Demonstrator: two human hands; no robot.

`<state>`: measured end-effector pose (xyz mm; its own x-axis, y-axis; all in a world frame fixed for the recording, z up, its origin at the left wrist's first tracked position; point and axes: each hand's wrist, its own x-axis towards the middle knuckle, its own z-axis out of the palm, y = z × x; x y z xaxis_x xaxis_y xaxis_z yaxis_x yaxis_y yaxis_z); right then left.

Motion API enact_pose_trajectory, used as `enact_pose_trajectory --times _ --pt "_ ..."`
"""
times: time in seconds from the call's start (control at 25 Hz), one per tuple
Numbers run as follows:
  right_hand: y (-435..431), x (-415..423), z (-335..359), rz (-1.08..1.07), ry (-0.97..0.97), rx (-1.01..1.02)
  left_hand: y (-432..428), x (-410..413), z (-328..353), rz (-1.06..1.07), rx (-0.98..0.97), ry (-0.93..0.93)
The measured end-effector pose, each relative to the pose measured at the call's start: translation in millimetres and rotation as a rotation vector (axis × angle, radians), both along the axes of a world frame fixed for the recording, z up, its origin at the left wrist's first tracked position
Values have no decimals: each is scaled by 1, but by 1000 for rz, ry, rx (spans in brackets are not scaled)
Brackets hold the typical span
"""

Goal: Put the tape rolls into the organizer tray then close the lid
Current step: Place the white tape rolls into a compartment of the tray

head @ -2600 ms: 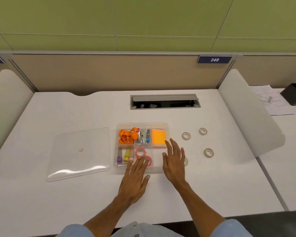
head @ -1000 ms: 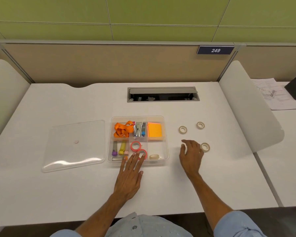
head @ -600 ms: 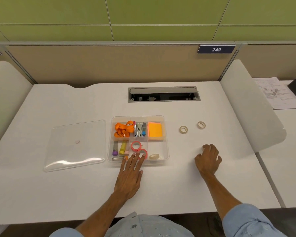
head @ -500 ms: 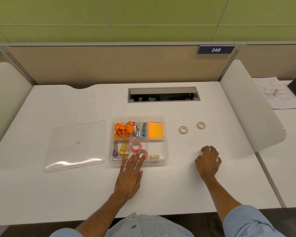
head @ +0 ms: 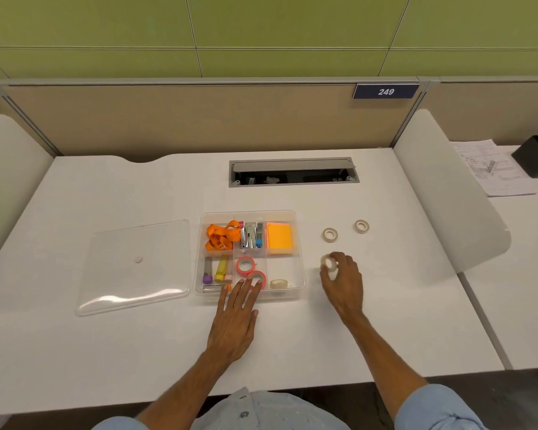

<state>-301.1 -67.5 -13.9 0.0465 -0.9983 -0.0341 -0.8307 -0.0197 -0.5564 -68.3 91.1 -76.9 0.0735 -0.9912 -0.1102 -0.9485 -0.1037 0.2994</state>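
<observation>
The clear organizer tray (head: pixel 299 243) sits mid-desk with its lid off. Inside its front compartments lie two pink tape rolls (head: pixel 245 264) and one beige tape roll (head: pixel 278 283). My left hand (head: pixel 235 318) rests flat on the desk, fingertips against the tray's front edge. My right hand (head: pixel 343 283) is just right of the tray, fingers pinching a beige tape roll (head: pixel 329 262) held slightly above the desk. Two more beige rolls lie on the desk beyond it, one (head: pixel 330 234) nearer the tray and one (head: pixel 362 226) further right. The clear lid (head: pixel 134 265) lies flat to the tray's left.
The tray's back compartments hold an orange strap (head: pixel 222 237), a stapler (head: pixel 251 235) and orange sticky notes (head: pixel 279 238); markers (head: pixel 215 270) lie front left. A cable slot (head: pixel 292 172) opens behind the tray. White dividers (head: pixel 448 193) flank the desk; papers (head: pixel 491 169) lie beyond the right one.
My right hand dropped a beige roll into the tray, reached right to another roll on the desk, picked it up and carried it left toward the tray. The left hand stayed put.
</observation>
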Motion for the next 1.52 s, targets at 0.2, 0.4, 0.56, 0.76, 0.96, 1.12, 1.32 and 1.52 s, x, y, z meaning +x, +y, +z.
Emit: enact_pose_trajectory --times 0.2,0.4,0.56,0.76,0.96,1.12,1.32,1.52 --pt "9 34 7 221 128 -85 0 -1 -1 7 -12 13" --pt "12 50 -1 430 319 -9 -1 0 -2 6 3 -20" --pt "14 48 -3 410 306 -46 -1 0 -1 5 -25 -3" --pt "-5 32 2 220 196 -65 0 0 -4 1 -54 -10" --pt "-39 15 6 128 267 84 0 -1 -6 3 -52 -18" --pt "-59 9 6 189 381 145 -1 0 -5 -1 -56 -17" --pt "-71 7 4 211 454 205 -2 2 -5 -2 -42 -21" --pt "-61 3 -3 224 482 133 -2 0 -5 3 -29 -27"
